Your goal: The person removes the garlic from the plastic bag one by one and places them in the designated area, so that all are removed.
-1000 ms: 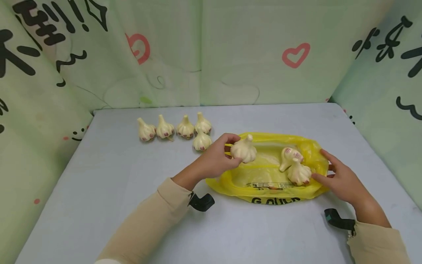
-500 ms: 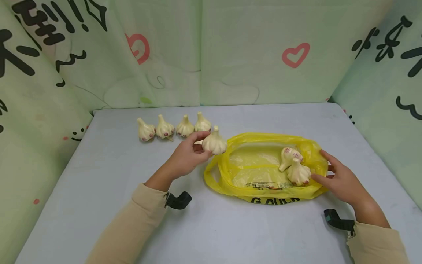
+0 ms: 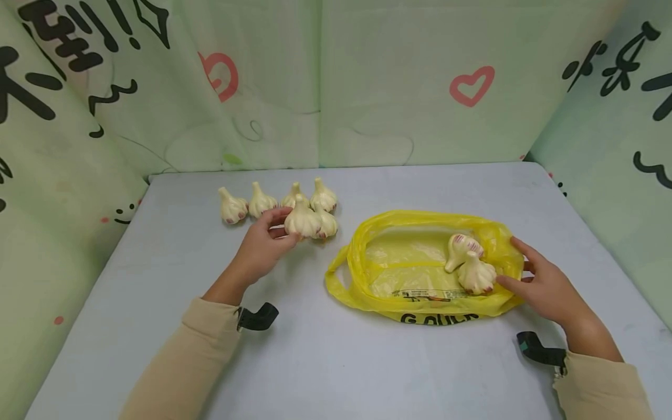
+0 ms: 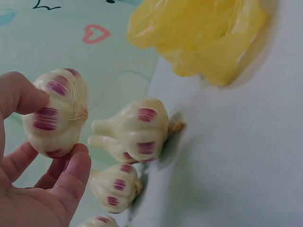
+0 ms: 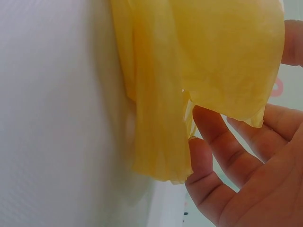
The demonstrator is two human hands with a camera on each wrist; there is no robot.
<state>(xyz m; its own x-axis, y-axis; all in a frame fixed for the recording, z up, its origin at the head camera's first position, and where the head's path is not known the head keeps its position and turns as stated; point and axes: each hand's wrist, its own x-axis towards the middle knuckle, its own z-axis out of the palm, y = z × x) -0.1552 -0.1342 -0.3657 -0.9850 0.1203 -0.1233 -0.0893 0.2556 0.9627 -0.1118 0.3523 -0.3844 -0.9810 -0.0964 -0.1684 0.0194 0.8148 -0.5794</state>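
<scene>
My left hand [image 3: 257, 248] pinches a white garlic bulb [image 3: 301, 223] between thumb and fingers, just in front of several other bulbs. The left wrist view shows the held garlic bulb [image 4: 54, 113] raised beside a standing garlic bulb [image 4: 144, 127]. At the right lies a yellow plastic bag [image 3: 378, 300], its mouth spread open. Inside it rest two bulbs, an upper garlic bulb [image 3: 462, 248] and a lower garlic bulb [image 3: 476, 275]. My right hand [image 3: 551, 291] holds the bag's right side; in the right wrist view its fingers curl against the thin yellow plastic [image 5: 222, 56].
Along the back of the white table [image 3: 378, 367] stand several bulbs, from a leftmost garlic bulb [image 3: 233, 207] to a garlic bulb [image 3: 324, 195] near the middle. A nearer garlic bulb [image 3: 328, 225] is partly hidden by the held one. A pale green curtain [image 3: 394, 87] borders the table.
My left hand has carried the garlic bulb leftward, from over the bag's left side to the front of the row of bulbs. The right hand and bag stay nearly still.
</scene>
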